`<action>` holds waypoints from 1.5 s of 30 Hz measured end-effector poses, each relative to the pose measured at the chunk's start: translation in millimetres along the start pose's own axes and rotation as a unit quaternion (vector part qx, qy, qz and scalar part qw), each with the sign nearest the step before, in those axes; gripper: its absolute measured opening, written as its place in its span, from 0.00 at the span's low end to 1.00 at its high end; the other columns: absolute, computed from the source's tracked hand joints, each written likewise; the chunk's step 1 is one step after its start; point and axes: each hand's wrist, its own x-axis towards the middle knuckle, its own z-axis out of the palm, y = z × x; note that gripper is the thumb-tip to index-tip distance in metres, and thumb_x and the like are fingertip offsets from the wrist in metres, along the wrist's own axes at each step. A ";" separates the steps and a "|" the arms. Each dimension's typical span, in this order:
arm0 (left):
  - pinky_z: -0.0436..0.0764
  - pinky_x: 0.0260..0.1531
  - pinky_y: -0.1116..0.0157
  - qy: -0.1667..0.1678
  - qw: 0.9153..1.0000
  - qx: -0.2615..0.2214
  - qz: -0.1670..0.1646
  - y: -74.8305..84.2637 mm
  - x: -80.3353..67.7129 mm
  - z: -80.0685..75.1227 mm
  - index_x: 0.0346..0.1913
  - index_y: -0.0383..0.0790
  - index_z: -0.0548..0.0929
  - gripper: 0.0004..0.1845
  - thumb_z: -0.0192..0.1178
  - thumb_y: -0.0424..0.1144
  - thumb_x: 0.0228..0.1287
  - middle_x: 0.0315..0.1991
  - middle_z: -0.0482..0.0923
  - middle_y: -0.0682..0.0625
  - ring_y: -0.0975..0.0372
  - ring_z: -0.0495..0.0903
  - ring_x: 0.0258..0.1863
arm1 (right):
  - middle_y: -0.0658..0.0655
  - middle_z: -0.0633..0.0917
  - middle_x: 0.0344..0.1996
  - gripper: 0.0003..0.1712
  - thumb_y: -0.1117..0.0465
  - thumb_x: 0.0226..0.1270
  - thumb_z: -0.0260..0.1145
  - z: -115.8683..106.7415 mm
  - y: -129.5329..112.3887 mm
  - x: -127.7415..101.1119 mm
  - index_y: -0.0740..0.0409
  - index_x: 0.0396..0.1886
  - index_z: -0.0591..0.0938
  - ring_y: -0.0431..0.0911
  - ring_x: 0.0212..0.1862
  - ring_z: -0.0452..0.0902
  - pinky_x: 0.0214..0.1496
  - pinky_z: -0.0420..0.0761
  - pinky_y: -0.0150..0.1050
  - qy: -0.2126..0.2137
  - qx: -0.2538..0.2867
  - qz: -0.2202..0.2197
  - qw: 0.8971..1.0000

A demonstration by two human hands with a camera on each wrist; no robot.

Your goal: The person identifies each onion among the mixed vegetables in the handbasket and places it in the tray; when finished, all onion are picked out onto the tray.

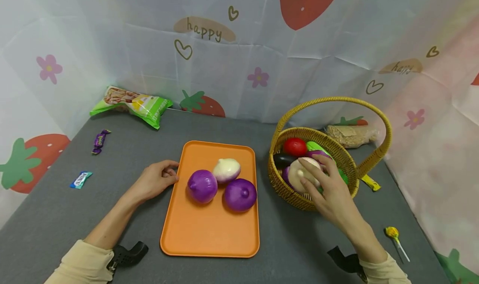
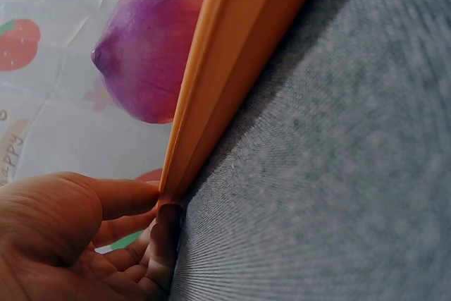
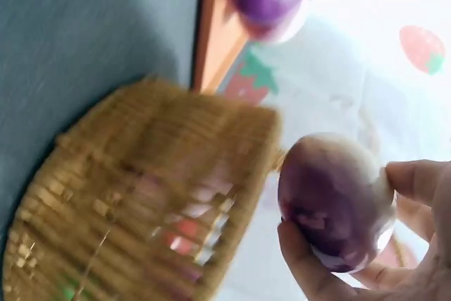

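Note:
An orange tray (image 1: pixel 209 238) lies on the table with two purple onions (image 1: pixel 202 186) and a white onion (image 1: pixel 227 170) on it. At its left edge my left hand (image 1: pixel 155 181) pinches the rim, thumb and fingers meeting there in the left wrist view. My right hand (image 1: pixel 333 194) grips a purple-and-white onion (image 3: pixel 338 202), its fingers spread around the sides. That onion is just above the wicker basket (image 1: pixel 282 190), beside its rim in the right wrist view. Inside the basket show a red tomato (image 1: pixel 295 146), a dark eggplant (image 1: pixel 283 160) and partly hidden green and purple pieces.
The basket's tall handle (image 1: pixel 337 100) arches over it. A green snack bag (image 1: pixel 134 105) lies at the back left, with two wrapped candies (image 1: pixel 99 142) nearer me. Right of the basket are a bag of grains (image 1: pixel 351 135), a yellow packet (image 1: pixel 370 183) and a lollipop (image 1: pixel 392 233).

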 end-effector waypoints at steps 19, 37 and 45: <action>0.75 0.35 0.68 0.000 1.000 -0.004 0.000 -0.5 0.5 -0.1 0.59 0.28 0.76 0.21 0.60 0.34 0.65 0.37 0.81 0.43 0.63 0.78 0.32 | 0.52 0.76 0.56 0.38 0.41 0.52 0.75 36.9 -54.8 -20.8 0.49 0.61 0.75 0.44 0.53 0.75 0.50 0.81 0.42 -0.082 0.025 -0.104 0.991; 0.74 0.35 0.68 -0.003 1.000 -0.010 -0.004 2.5 0.0 0.0 0.59 0.28 0.76 0.22 0.61 0.35 0.65 0.37 0.82 0.43 0.65 0.77 0.32 | 0.52 0.75 0.51 0.37 0.45 0.48 0.77 74.9 -67.6 -35.0 0.48 0.59 0.75 0.43 0.47 0.74 0.46 0.79 0.37 -0.136 -0.031 -0.132 0.981; 0.75 0.37 0.66 -0.004 1.000 -0.007 -0.007 1.1 0.5 0.2 0.60 0.28 0.76 0.22 0.60 0.34 0.65 0.38 0.82 0.43 0.64 0.79 0.32 | 0.55 0.81 0.56 0.37 0.45 0.49 0.77 84.2 -62.2 -28.1 0.49 0.60 0.78 0.46 0.49 0.76 0.48 0.79 0.40 -0.108 -0.080 -0.158 0.978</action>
